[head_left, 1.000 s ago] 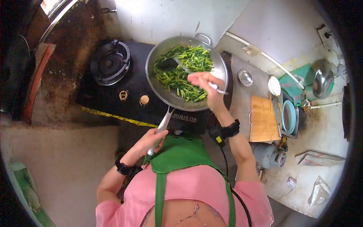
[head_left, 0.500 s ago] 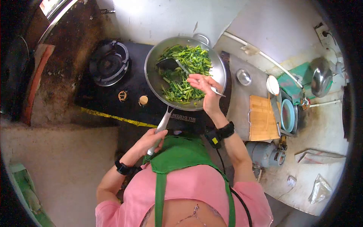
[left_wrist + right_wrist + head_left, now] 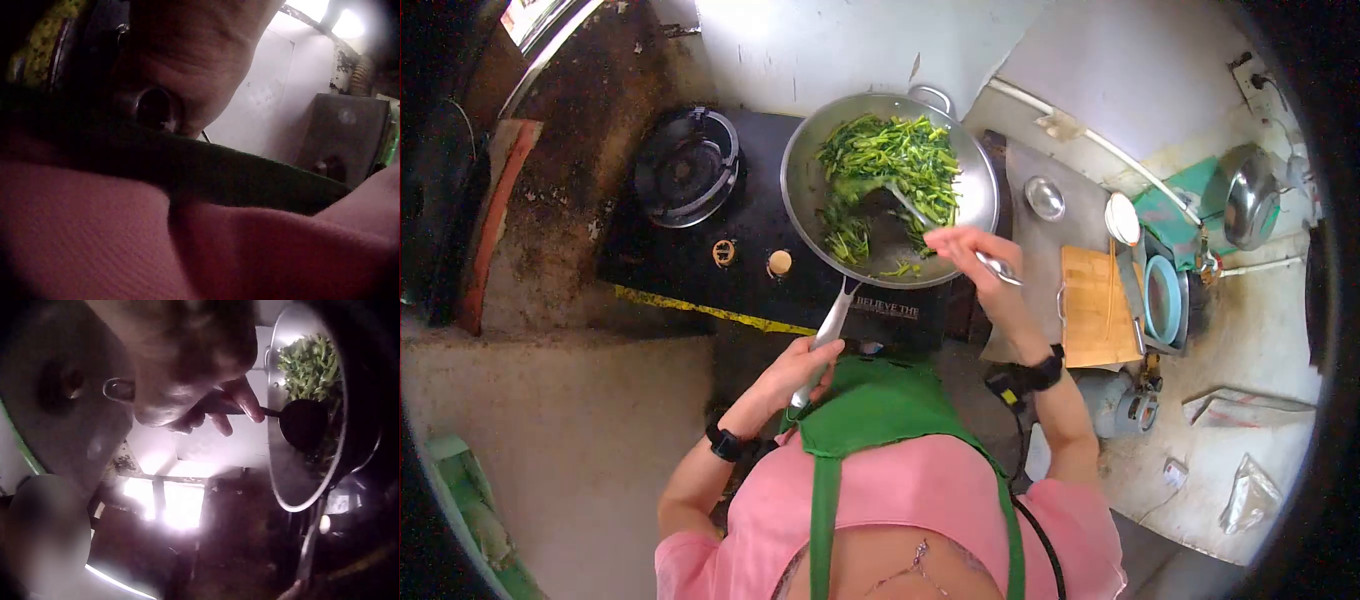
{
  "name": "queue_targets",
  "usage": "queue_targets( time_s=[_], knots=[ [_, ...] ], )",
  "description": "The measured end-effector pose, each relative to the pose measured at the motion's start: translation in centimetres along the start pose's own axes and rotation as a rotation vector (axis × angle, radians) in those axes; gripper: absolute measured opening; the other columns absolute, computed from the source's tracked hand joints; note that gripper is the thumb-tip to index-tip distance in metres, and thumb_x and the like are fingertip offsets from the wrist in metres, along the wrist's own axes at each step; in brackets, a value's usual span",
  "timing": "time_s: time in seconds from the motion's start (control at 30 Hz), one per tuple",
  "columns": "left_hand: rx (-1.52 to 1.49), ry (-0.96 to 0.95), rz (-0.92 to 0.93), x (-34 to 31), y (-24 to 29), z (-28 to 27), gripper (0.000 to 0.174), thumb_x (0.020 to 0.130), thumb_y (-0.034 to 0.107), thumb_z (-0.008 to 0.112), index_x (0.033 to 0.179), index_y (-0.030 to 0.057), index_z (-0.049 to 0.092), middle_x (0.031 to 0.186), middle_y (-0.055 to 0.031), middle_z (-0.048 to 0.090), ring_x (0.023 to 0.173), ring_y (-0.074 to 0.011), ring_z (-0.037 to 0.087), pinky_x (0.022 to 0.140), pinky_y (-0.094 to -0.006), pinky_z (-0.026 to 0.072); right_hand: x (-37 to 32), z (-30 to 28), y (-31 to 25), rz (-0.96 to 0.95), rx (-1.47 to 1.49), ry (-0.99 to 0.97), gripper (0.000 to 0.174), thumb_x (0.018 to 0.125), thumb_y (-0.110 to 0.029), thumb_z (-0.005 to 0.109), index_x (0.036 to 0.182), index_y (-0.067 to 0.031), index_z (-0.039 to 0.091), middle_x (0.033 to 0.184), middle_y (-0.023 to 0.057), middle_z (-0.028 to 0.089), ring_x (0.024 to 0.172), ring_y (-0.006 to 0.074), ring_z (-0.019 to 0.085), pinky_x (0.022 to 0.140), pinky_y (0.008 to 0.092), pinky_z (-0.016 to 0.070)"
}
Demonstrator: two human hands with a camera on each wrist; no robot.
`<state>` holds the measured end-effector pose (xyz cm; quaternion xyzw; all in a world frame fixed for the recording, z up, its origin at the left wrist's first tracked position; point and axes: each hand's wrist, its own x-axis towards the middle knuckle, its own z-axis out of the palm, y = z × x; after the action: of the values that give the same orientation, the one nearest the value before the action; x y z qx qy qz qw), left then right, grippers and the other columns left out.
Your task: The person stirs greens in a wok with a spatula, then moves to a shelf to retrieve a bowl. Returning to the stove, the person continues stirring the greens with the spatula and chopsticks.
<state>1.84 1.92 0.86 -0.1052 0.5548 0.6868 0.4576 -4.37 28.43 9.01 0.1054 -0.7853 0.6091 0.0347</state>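
A wide metal pan [image 3: 800, 205] stands on the black stove, holding chopped green vegetables [image 3: 900, 150]. The left hand [image 3: 803, 370] grips the pan's long handle [image 3: 833, 325] in front of the green apron; in the left wrist view that hand [image 3: 187, 62] is dark, near the handle's looped end [image 3: 156, 107]. Above the pan's right front rim, the right hand [image 3: 983, 262] holds a spatula [image 3: 910, 205] by its handle. In the right wrist view the dark spatula blade [image 3: 304, 425] is over the vegetables [image 3: 312, 365], with the right hand [image 3: 194, 356] around the handle.
An unused burner [image 3: 687, 168] lies left of the pan. On the right counter are a small metal bowl [image 3: 1044, 198], a white bowl [image 3: 1122, 218], a wooden board [image 3: 1090, 320] with chopsticks and a knife, and a blue basin [image 3: 1163, 300]. A gas cylinder [image 3: 1112, 400] stands below.
The right hand has moved right and toward the body with the spatula, whose blade has left the pan's left side. Vegetables have shifted toward the far side. The left hand stays on the handle.
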Motion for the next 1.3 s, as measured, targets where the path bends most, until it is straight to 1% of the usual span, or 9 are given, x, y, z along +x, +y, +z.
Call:
queue_targets(
  time_s=[0.13, 0.2, 0.57, 0.67, 0.8, 1.0, 1.13, 1.27, 1.3],
  knots=[
    [0.027, 0.022, 0.011, 0.0, 0.2, 0.1, 0.03, 0.088, 0.034, 0.054, 0.076, 0.008, 0.045, 0.054, -0.0027, 0.047, 0.037, -0.0115, 0.042, 0.035, -0.0245, 0.0325, 2.4, 1.3, 0.0, -0.085, 0.118, 0.176, 0.021, 0.088, -0.015, 0.054, 0.081, 0.0016, 0.064, 0.092, 0.0102, 0.067, 0.085, 0.0135, 0.061, 0.077, 0.026, 0.0465],
    [0.014, -0.002, 0.004, 0.1, 0.1, -0.2, 0.03, 0.088, 0.034, 0.054, 0.076, 0.0079, 0.045, 0.054, -0.0028, 0.047, 0.037, -0.0116, 0.042, 0.035, -0.0246, 0.0325, 2.5, 1.4, 0.6, 0.034, 0.181, 0.19, 0.022, 0.089, -0.017, 0.054, 0.083, 0.0022, 0.064, 0.095, 0.0106, 0.066, 0.083, 0.013, 0.061, 0.077, 0.0255, 0.0465],
    [0.015, -0.003, -0.012, 0.0, 0.3, -0.2, 0.029, 0.087, 0.033, 0.055, 0.078, 0.0077, 0.044, 0.054, -0.0032, 0.046, 0.038, -0.0123, 0.042, 0.035, -0.0254, 0.0324, -1.2, -9.0, -8.8, 0.254, -0.126, -0.261, 0.029, 0.089, -0.024, 0.053, 0.086, 0.0037, 0.062, 0.09, 0.016, 0.064, 0.088, 0.0236, 0.063, 0.081, 0.0345, 0.0499],
    [0.021, 0.005, 0.009, 0.2, 0.3, -0.3, 0.03, 0.087, 0.034, 0.055, 0.077, 0.0079, 0.044, 0.055, -0.0031, 0.046, 0.038, -0.0118, 0.042, 0.035, -0.025, 0.0322, -1.0, -4.5, -3.3, 0.29, 0.101, -0.103, 0.028, 0.089, -0.022, 0.053, 0.09, 0.0053, 0.06, 0.092, 0.0173, 0.064, 0.088, 0.0249, 0.063, 0.082, 0.0352, 0.05],
    [0.029, 0.009, 0.005, -0.1, 0.4, -0.1, 0.029, 0.088, 0.034, 0.055, 0.079, 0.0082, 0.045, 0.056, -0.001, 0.046, 0.04, -0.0099, 0.042, 0.035, -0.0238, 0.0325, 2.0, 1.5, 0.1, 0.052, 0.375, 0.023, 0.024, 0.089, -0.017, 0.053, 0.088, 0.0041, 0.064, 0.095, 0.0142, 0.065, 0.087, 0.0186, 0.063, 0.081, 0.0293, 0.0491],
    [0.051, 0.001, 0.001, 0.0, 0.4, -0.2, 0.029, 0.088, 0.035, 0.055, 0.079, 0.0087, 0.045, 0.055, -0.0008, 0.046, 0.04, -0.0097, 0.042, 0.035, -0.0238, 0.0326, 2.5, 2.7, 2.1, -0.044, 0.125, -0.037, 0.017, 0.088, -0.012, 0.054, 0.081, 0.001, 0.063, 0.095, 0.0097, 0.066, 0.09, 0.0167, 0.061, 0.075, 0.0263, 0.0475],
    [0.022, -0.003, -0.004, 0.3, 0.0, -0.4, 0.032, 0.088, 0.036, 0.054, 0.077, 0.0086, 0.044, 0.053, -0.0017, 0.046, 0.038, -0.0105, 0.042, 0.036, -0.024, 0.0331, -0.2, -1.6, -3.1, -0.006, -0.133, -0.187, 0.02, 0.087, -0.011, 0.054, 0.07, -0.0004, 0.06, 0.088, 0.0081, 0.067, 0.077, 0.0107, 0.058, 0.068, 0.0241, 0.045],
    [0.019, -0.023, 0.009, 0.3, 0.1, -0.3, 0.032, 0.088, 0.036, 0.054, 0.077, 0.0087, 0.043, 0.053, -0.0016, 0.046, 0.038, -0.0106, 0.042, 0.036, -0.024, 0.033, 1.2, -1.1, 0.3, 0.057, -0.192, -0.12, 0.022, 0.088, -0.014, 0.054, 0.075, 0.0013, 0.061, 0.089, 0.0094, 0.067, 0.077, 0.0092, 0.059, 0.068, 0.0237, 0.0463],
    [0.032, -0.02, 0.006, 0.3, 0.2, -0.3, 0.032, 0.088, 0.037, 0.055, 0.077, 0.0087, 0.043, 0.053, -0.0017, 0.046, 0.038, -0.0107, 0.042, 0.036, -0.0241, 0.0329, 2.3, 0.9, 2.3, 0.008, 0.047, 0.048, 0.021, 0.089, -0.015, 0.054, 0.081, 0.002, 0.061, 0.092, 0.0111, 0.066, 0.079, 0.0122, 0.061, 0.071, 0.0252, 0.048]
  ],
)
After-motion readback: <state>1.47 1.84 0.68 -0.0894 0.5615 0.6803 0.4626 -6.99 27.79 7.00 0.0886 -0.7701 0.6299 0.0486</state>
